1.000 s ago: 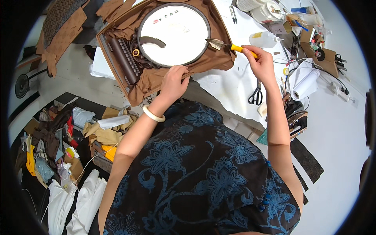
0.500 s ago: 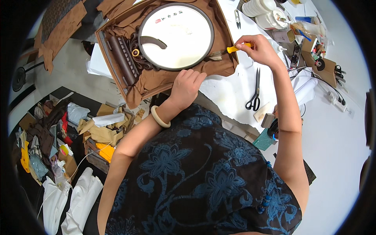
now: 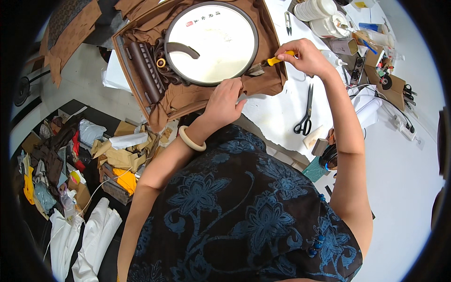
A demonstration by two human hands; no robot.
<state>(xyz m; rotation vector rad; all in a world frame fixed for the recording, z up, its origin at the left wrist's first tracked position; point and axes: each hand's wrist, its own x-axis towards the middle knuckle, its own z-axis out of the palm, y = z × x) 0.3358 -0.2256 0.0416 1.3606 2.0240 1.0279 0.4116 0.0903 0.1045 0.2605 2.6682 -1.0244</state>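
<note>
A round white panel in a dark frame (image 3: 211,42) lies in a tray lined with brown cloth (image 3: 188,96) on the white table. My left hand (image 3: 224,101) presses flat on the brown cloth at the frame's near edge, a pale bangle on its wrist. My right hand (image 3: 305,56) grips a small yellow-handled brush (image 3: 265,65), whose tip touches the frame's right rim. A dark curved piece (image 3: 182,47) lies on the white panel.
Black scissors (image 3: 306,110) lie on the table right of the tray. White rolls, bottles and small tools (image 3: 338,23) crowd the far right corner. Cardboard scraps, bags and cloth (image 3: 94,155) are piled on the floor to my left.
My right hand has drawn the brush nearer along the frame's right rim. My left hand has slid right along the cloth at the near edge.
</note>
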